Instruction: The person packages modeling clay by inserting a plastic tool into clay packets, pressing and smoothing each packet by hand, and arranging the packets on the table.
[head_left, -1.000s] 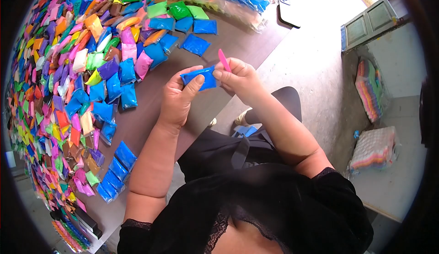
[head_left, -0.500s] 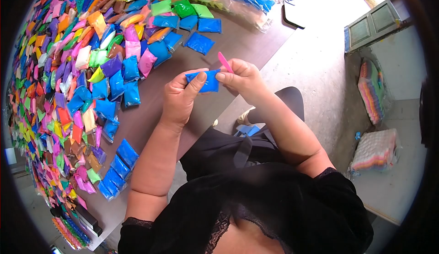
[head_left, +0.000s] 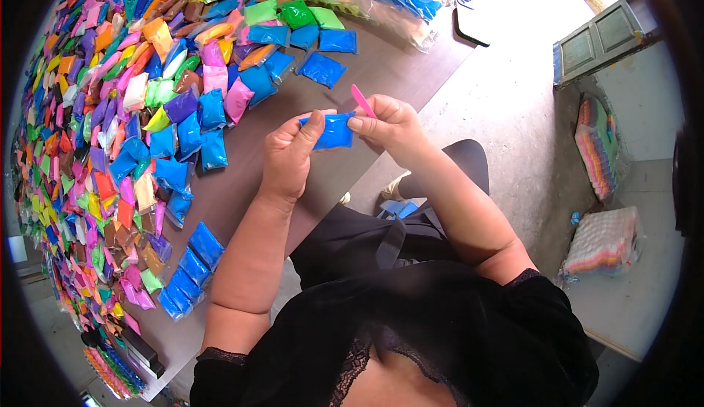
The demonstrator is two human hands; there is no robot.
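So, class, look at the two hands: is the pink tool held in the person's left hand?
No, the pink tool is in the right hand, while the left hand grips a blue packet.

Upper R floor (head_left: 506, 77) overexp., fisheye warp, dk corners
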